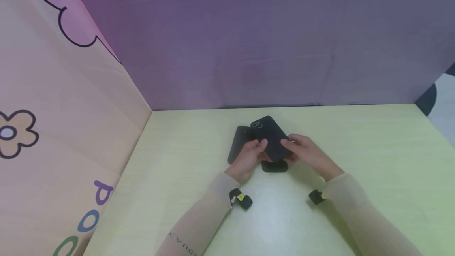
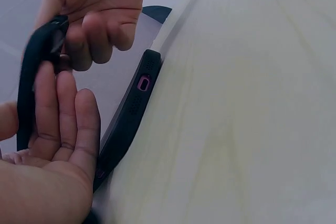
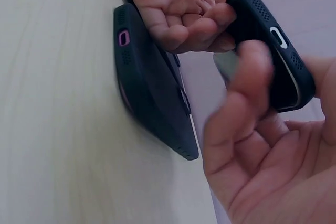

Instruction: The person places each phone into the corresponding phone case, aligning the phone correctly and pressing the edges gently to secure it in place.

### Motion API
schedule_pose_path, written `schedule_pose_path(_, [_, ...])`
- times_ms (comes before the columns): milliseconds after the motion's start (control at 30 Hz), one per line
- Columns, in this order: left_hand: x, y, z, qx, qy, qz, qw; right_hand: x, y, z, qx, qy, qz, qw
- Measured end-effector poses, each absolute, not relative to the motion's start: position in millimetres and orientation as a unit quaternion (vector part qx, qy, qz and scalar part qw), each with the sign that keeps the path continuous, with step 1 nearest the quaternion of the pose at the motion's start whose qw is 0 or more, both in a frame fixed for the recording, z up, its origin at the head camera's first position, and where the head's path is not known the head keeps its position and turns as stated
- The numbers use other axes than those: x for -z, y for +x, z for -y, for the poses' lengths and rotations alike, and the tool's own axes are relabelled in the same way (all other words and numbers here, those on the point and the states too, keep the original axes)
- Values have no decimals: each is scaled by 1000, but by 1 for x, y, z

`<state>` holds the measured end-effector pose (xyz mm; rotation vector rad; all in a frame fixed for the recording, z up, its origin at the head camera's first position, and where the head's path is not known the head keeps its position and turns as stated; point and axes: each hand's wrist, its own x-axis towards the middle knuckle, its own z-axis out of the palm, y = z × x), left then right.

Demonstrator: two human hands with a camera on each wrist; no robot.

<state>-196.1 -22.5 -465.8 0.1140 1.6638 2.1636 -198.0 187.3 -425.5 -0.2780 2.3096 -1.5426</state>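
Both hands hold a phone in a black case [image 1: 270, 135] above the table, its camera side up and its body tilted. My left hand [image 1: 247, 155] grips its left edge, thumb on top and fingers beneath. Opposite, the right hand [image 1: 307, 153] pinches the lower right corner. In the right wrist view the held phone [image 3: 294, 72] shows a pale-rimmed port opening. Below it a second black-cased phone [image 1: 275, 167] lies on the table, mostly covered; its port [image 3: 124, 38] has a pink rim. A third black phone-shaped item [image 1: 236, 149] lies to the left, partly hidden.
The pale wood-grain table [image 1: 177, 161] ends at a purple backdrop [image 1: 249, 50]. A light panel [image 1: 71, 102] with drawn shapes and letters stands at the left. Black wrist devices [image 1: 245, 201] are strapped over the beige sleeves.
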Motion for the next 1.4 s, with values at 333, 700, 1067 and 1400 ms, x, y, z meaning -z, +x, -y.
schedule_pose_path(333, [466, -196, 24, -773, 31, -601, 200, 428, -196, -184, 568, -124, -790, 193])
schedule_pose_path(700, [466, -195, 19, -785, 29, -589, 193, 433, -196, -187, 579, -127, -784, 186])
schedule_pose_path(1067, [465, -195, 20, -791, 23, -578, 197, 435, -196, -188, 579, -144, -780, 189])
schedule_pose_path(1400, [466, -196, 22, -782, 36, -585, 212, 431, -198, -187, 566, -126, -791, 192])
